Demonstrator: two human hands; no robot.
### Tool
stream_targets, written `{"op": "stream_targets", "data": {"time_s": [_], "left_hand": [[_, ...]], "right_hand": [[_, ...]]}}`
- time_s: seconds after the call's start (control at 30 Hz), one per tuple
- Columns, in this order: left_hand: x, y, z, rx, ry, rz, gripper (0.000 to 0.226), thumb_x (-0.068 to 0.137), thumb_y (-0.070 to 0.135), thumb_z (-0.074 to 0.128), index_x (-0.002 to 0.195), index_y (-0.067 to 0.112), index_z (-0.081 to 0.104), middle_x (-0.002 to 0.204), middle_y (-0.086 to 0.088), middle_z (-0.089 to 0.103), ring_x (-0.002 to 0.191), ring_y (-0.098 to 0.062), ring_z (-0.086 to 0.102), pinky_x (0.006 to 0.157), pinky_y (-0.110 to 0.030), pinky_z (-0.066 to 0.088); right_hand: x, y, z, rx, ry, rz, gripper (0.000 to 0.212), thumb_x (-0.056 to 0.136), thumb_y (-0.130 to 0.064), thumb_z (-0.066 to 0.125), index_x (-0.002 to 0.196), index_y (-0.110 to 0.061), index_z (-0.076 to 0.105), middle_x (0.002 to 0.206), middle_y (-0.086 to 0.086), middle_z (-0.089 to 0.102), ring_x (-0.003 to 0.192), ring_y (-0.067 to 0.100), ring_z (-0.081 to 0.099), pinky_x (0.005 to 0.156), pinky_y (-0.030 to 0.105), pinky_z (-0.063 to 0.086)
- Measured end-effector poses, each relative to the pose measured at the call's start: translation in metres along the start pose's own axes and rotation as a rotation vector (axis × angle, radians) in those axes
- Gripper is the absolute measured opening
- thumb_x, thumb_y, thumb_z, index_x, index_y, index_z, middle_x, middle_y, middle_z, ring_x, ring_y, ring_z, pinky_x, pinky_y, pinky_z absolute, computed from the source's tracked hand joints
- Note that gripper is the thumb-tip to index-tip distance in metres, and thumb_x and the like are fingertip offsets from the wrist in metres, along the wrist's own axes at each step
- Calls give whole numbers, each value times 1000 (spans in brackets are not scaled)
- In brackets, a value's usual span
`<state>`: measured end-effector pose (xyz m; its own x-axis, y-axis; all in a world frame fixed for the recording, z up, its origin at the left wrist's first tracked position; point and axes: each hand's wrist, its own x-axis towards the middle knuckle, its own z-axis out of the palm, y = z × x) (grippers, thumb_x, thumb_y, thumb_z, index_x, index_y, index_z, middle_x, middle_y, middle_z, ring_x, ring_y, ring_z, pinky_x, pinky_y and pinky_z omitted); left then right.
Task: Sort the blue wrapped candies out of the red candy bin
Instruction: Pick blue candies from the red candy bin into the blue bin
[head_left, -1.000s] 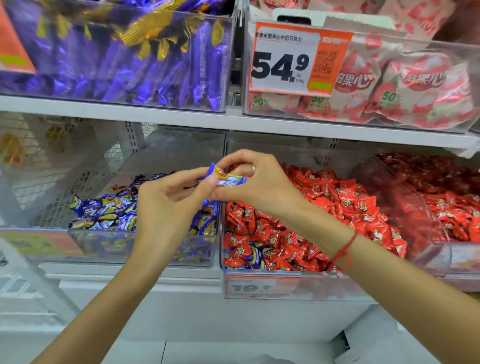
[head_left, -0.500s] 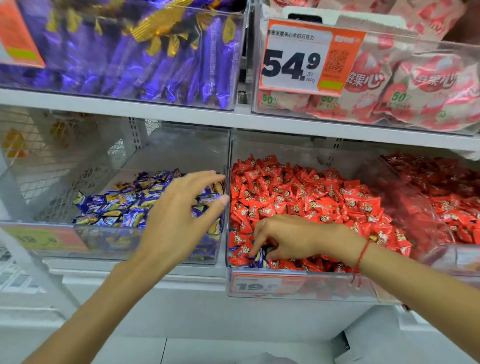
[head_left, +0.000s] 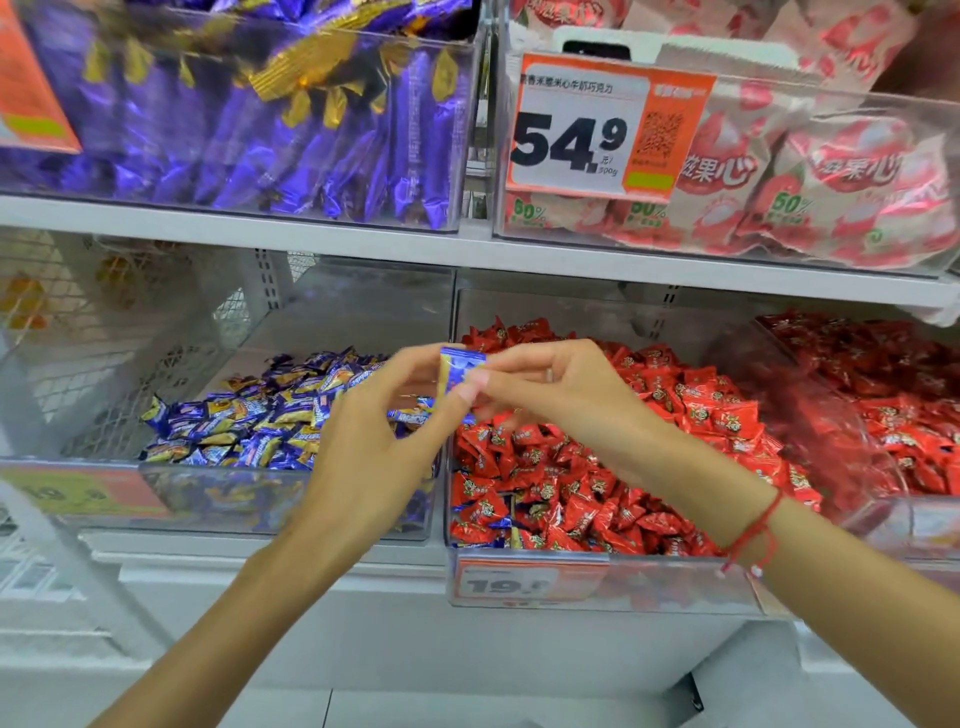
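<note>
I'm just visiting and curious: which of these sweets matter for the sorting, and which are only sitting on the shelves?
In use:
blue candy, pinched by left hand and right hand
red candy bin
blue candy bin

Just there:
purple packs
54.9 price tag

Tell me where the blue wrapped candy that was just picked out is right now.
In the head view the blue candy is held up at centre, pinched between the left hand and right hand, above the divide between the blue bin and red bin.

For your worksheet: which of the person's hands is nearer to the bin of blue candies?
Left. The left hand is in front of the blue candy bin; the right hand is over the red candy bin beside it.
</note>
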<state>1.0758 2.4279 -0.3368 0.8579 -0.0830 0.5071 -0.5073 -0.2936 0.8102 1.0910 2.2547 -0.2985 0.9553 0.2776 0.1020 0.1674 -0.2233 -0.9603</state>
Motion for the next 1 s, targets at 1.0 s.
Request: {"op": "stream_targets", "data": {"time_s": [1.0], "left_hand": [[-13,-37,-5,368,-76,65,48,86,64,41,126,43,56,132,31,50,124,13,42,100,-19,36]], "right_hand": [[11,51,-36,-1211,-481,-171,29,97,-40,51,105,-22,73,124,-5,57,117,11,45,101,35,33]]}}
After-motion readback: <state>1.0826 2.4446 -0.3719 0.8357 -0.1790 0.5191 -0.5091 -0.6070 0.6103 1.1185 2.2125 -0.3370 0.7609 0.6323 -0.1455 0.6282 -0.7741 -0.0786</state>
